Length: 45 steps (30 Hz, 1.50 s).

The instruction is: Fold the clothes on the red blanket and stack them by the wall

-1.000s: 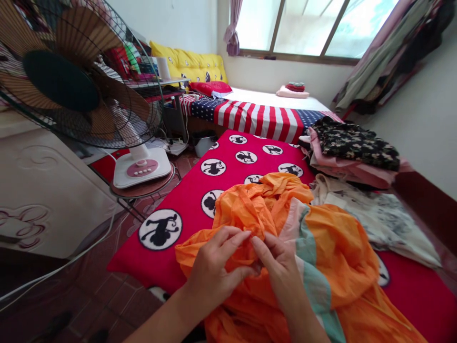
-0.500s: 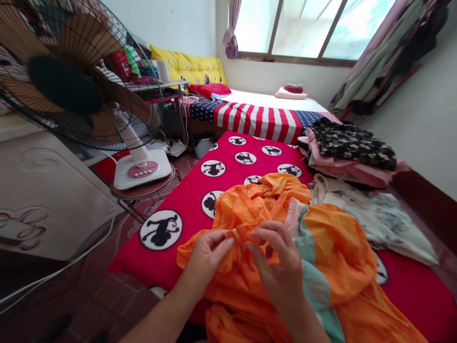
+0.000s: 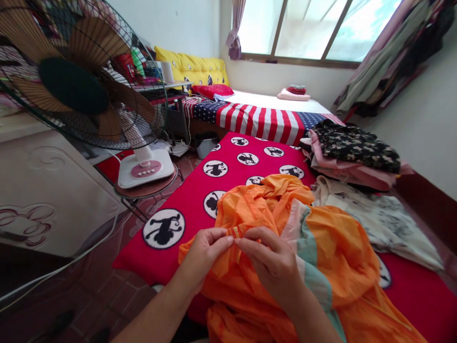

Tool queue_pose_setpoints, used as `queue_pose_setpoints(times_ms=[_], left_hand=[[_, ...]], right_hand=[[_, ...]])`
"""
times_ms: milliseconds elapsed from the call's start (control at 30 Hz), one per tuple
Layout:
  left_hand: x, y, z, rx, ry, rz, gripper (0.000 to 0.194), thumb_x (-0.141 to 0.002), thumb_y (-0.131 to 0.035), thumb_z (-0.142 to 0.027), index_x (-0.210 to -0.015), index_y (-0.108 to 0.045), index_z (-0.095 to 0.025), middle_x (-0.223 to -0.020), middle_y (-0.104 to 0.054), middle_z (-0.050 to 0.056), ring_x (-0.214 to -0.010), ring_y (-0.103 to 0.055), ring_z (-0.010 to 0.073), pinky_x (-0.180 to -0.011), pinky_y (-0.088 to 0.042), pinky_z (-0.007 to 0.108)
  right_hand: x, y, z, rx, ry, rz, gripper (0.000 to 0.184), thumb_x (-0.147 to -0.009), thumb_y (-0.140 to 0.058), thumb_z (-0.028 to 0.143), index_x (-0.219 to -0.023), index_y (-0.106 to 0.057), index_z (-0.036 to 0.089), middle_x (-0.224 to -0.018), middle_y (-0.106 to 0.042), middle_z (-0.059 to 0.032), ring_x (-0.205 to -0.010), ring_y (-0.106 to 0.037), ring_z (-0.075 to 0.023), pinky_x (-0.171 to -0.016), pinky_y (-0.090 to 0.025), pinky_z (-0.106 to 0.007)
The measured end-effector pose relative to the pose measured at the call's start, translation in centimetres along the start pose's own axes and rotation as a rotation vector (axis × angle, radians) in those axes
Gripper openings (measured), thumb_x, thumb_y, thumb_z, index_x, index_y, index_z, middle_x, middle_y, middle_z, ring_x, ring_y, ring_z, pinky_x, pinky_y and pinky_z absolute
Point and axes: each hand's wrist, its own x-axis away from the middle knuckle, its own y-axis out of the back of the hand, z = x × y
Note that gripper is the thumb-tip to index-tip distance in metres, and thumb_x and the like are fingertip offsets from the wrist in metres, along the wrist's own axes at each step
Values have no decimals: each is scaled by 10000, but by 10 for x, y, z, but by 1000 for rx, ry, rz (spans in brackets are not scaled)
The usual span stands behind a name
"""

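Observation:
A crumpled orange garment (image 3: 332, 238) with a teal and pale pink band lies on a red mat (image 3: 221, 186) printed with round black-and-white cartoon patches. My left hand (image 3: 205, 252) pinches a gathered edge of the orange cloth at its near left side. My right hand (image 3: 273, 264) pinches the same edge just to the right, its fingertips almost touching those of the left. Both hands are closed on the fabric and hold the edge raised a little above the heap.
A standing fan (image 3: 74, 81) with a pink-and-white base fills the left. Folded clothes (image 3: 353, 150) and a pale floral garment (image 3: 378, 219) lie at the right. Behind are a striped flag-pattern bedcover (image 3: 264, 121), yellow cushions (image 3: 193, 69), a window and hanging clothes (image 3: 385, 57).
My hands drew a gathered edge out of the orange heap and brought it up between both sets of fingertips. The right hand turned palm down and closed in beside the left.

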Motion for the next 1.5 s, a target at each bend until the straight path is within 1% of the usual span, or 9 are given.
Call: queue_pose_setpoints(times_ms=[200, 467, 567, 733, 900, 1033, 1167, 1367, 1500], left_hand=[[-3, 3, 4, -229, -146, 78, 163, -690, -709, -252, -795, -651, -141, -749, -615, 11, -705, -556, 143, -647, -439, 214], [-7, -1, 13, -461, -378, -40, 150, -742, -629, -164, -632, -528, -152, -666, -500, -24, -618, -470, 91, -561, -369, 184], [0, -7, 20, -463, -309, 4, 165, -729, -616, -135, -602, -512, -151, -629, -488, -27, -595, -448, 88, -543, -350, 190], [17, -25, 39, -373, 47, 257, 140, -636, -660, -101, -609, -532, -150, -599, -525, -24, -542, -455, 94, -483, -330, 202], [5, -15, 32, -214, 23, 128, 240, -656, -759, -275, -685, -558, -145, -603, -515, -34, -549, -433, 87, -498, -342, 195], [-8, -4, 24, -93, -72, 74, 289, -681, -767, -384, -739, -612, -147, -666, -590, -3, -631, -528, 125, -597, -441, 221], [-14, 0, 24, -237, -190, 20, 251, -689, -766, -377, -705, -664, -149, -700, -650, 28, -670, -585, 150, -626, -475, 223], [-37, 24, -4, -224, -206, -201, 351, -707, -731, -442, -868, -691, -133, -799, -700, 40, -711, -632, 187, -637, -490, 245], [-65, 31, -25, 26, -282, -167, 248, -688, -716, -290, -886, -678, -146, -814, -707, 12, -739, -642, 160, -706, -490, 235]], right_hand=[[-8, -1, 4, -110, -126, -78, 164, -842, -584, 55, -908, -662, 184, -824, -639, -35, -753, -614, -118, -674, -504, -216], [-1, -9, 10, -135, -160, -93, 155, -842, -583, 57, -878, -663, 185, -808, -611, -32, -720, -590, -112, -602, -475, -210], [-4, -11, 10, -118, -155, -117, 174, -848, -561, 49, -862, -663, 189, -790, -609, -27, -705, -589, -114, -599, -474, -217], [-37, 5, 7, -28, -180, -315, 135, -836, -602, 94, -763, -655, 195, -746, -613, -5, -667, -573, -107, -576, -449, -213], [-51, 17, -6, -75, -361, -214, 77, -834, -627, 180, -860, -688, 219, -820, -663, -5, -701, -597, -114, -596, -451, -219], [-32, 7, -19, -322, -574, -42, 299, -831, -630, 288, -1123, -619, 224, -1024, -692, -39, -890, -645, -157, -775, -503, -276], [-11, -1, -22, -301, -651, 153, 171, -744, -697, 263, -899, -685, 192, -865, -698, -9, -822, -626, -171, -747, -474, -269], [-5, 5, -33, -336, -739, 51, 169, -793, -637, 311, -733, -660, 154, -642, -606, 12, -610, -526, -120, -555, -390, -222], [-8, 2, -37, -325, -634, 49, 244, -860, -556, 349, -799, -708, 168, -706, -655, -8, -677, -572, -146, -614, -429, -240]])
